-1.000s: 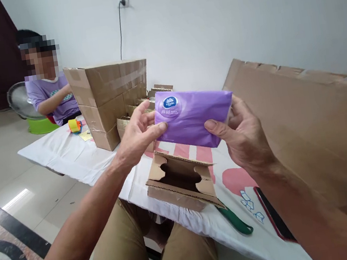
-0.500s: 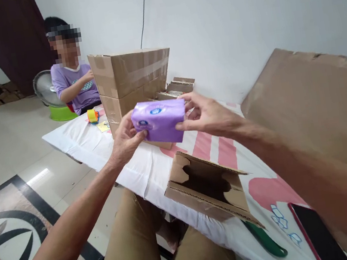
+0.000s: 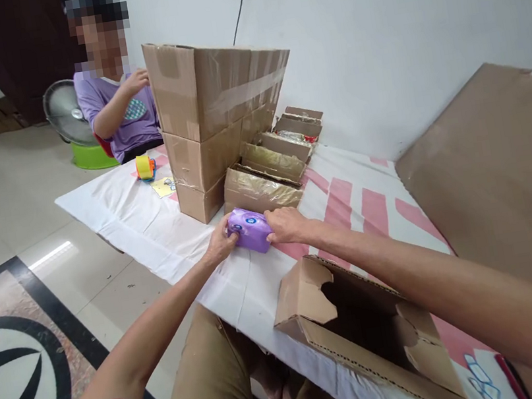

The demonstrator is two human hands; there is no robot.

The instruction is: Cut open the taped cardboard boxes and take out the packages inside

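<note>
Left hand (image 3: 222,241) and right hand (image 3: 287,224) are both hanging onto a purple pack (image 3: 251,234), open cardboard box (image 3: 356,355) just below the right forearm (image 3: 406,266).

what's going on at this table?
A person's left hand and right hand hold a purple tissue pack by its opposite ends; whether it touches the tablecloth is hard to tell. An open cardboard box sits nearer the person, with the right forearm reaching over it. Beyond the pack stand stacked cartons, and another person in a purple shirt is beside the stack.
</note>
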